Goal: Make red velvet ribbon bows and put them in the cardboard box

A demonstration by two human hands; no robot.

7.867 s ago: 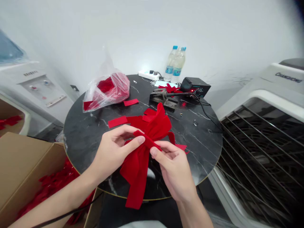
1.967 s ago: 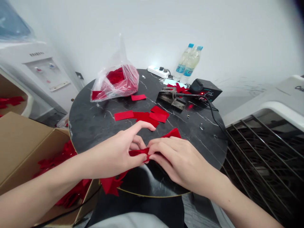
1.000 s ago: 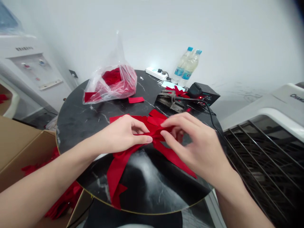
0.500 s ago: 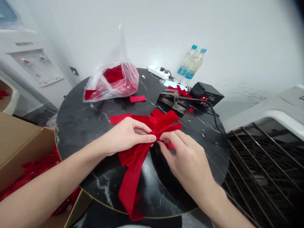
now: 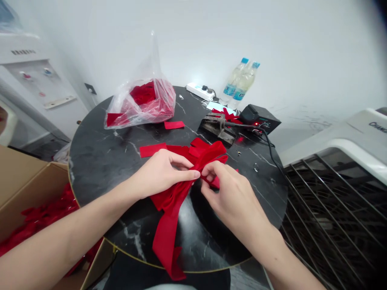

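A red velvet ribbon bow (image 5: 178, 197) lies over the middle of the black marbled table, its long tail hanging past the front edge. My left hand (image 5: 166, 171) pinches the bow's gathered middle, thumb on top. Close against that spot on the right, my right hand (image 5: 228, 191) has its fingers curled and its thumb bent in at the ribbon. What exactly lies between those right fingertips is partly hidden. Loose red ribbon pieces, one a flat strip (image 5: 152, 150), lie behind and under the bow.
Toward the back are a clear plastic bag (image 5: 163, 104) of red ribbon, a power strip (image 5: 200, 92), two bottles (image 5: 238, 86) and a soldering-iron-like tool on its stand (image 5: 218, 128) beside a black box (image 5: 260, 119). A cardboard box (image 5: 27, 177) stands left, a fan-grilled appliance (image 5: 326, 213) right.
My right hand has shifted slightly left, its fingers curling more at the bow's middle. The left hand keeps its pinch. The view has turned a little.
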